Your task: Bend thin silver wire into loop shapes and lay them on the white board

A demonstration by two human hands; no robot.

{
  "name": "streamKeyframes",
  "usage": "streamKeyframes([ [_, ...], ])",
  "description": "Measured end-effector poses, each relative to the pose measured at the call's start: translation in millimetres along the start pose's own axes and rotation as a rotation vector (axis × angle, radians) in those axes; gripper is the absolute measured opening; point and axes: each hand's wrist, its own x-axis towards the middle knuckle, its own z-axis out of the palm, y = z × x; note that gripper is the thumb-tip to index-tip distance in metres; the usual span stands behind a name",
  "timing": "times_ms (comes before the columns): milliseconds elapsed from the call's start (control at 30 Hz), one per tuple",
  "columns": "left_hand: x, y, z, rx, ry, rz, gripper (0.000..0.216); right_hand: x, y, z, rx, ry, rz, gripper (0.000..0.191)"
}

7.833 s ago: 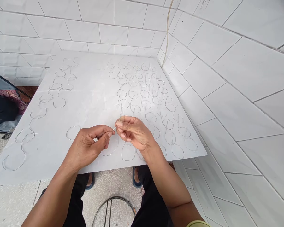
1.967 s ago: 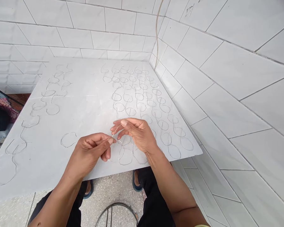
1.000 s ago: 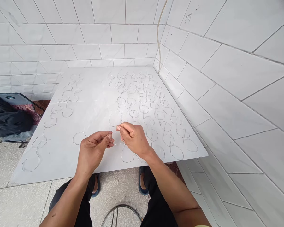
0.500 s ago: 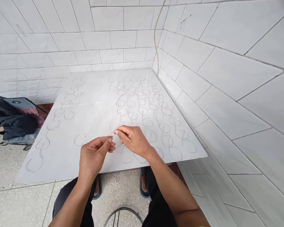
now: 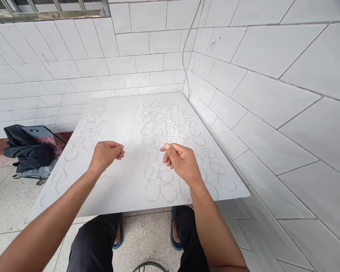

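Note:
My left hand hovers above the left middle of a white board, its thumb and fingers pinched together. A thin wire, bent in a loop, shows faintly beside its fingertips. To the right, my right hand is over the rows of shaped wires, fingers loosely curled and index stretched forward; I see nothing held in it. Several looped wires lie in columns on the right part of the board. A single curved wire rests near my left forearm.
The white board reaches back to the tiled walls. More bent wires line its left side. A bag with dark cloth sits on the floor at left. A cable hangs in the corner.
My hands have moved apart: the left went left and up with the wire, the right moved right, off the wire. The view has tilted up, showing window bars at top left.

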Motion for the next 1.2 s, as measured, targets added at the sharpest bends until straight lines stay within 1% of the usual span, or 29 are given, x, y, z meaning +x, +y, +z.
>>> streamKeyframes([
  [67, 37, 6, -4, -0.007, -0.023, -0.012, 0.007, 0, -2, -6, 0.005, 0.017, 0.009, 0.049],
  [133, 74, 13, -3, 0.003, 0.001, -0.037, 0.008, 1, -3, -9, 0.010, 0.020, 0.013, 0.048],
  [200, 109, 21, 3, 0.018, 0.024, -0.047, 0.011, 3, -3, -10, 0.013, 0.012, 0.020, 0.047],
  [300, 152, 32, 19, 0.058, 0.025, -0.067, 0.016, 6, -1, -8, 0.007, -0.018, 0.034, 0.047],
  [433, 194, 42, 45, 0.180, -0.007, -0.110, 0.018, 8, 4, -4, -0.042, -0.059, 0.038, 0.049],
  [500, 208, 45, 56, 0.257, -0.033, -0.125, 0.013, 8, 7, -2, -0.087, -0.062, 0.022, 0.052],
  [567, 220, 47, 66, 0.331, -0.055, -0.134, 0.014, 9, 11, -2, -0.133, -0.063, 0.007, 0.054],
  [700, 234, 52, 77, 0.430, -0.083, -0.129, 0.011, 10, 15, -3, -0.180, -0.068, -0.003, 0.056],
  [733, 236, 53, 79, 0.445, -0.090, -0.125, 0.013, 11, 16, -3, -0.184, -0.069, -0.004, 0.057],
  [800, 238, 54, 81, 0.478, -0.091, -0.113, 0.023, 11, 17, -3, -0.187, -0.073, -0.005, 0.057],
  [900, 236, 56, 84, 0.516, -0.085, -0.081, 0.037, 11, 16, -1, -0.183, -0.089, 0.001, 0.057],
  [1000, 227, 59, 85, 0.539, -0.089, -0.060, 0.034, 10, 15, 1, -0.182, -0.099, 0.009, 0.056],
  [1100, 211, 62, 78, 0.569, -0.100, -0.066, 0.023, 10, 15, 2, -0.188, -0.095, 0.007, 0.056],
  [1167, 193, 60, 63, 0.584, -0.100, -0.066, 0.019, 8, 16, 2, -0.202, -0.096, 0.000, 0.056],
  [1200, 182, 57, 52, 0.594, -0.095, -0.047, 0.023, 7, 17, 2, -0.213, -0.096, -0.006, 0.055],
])
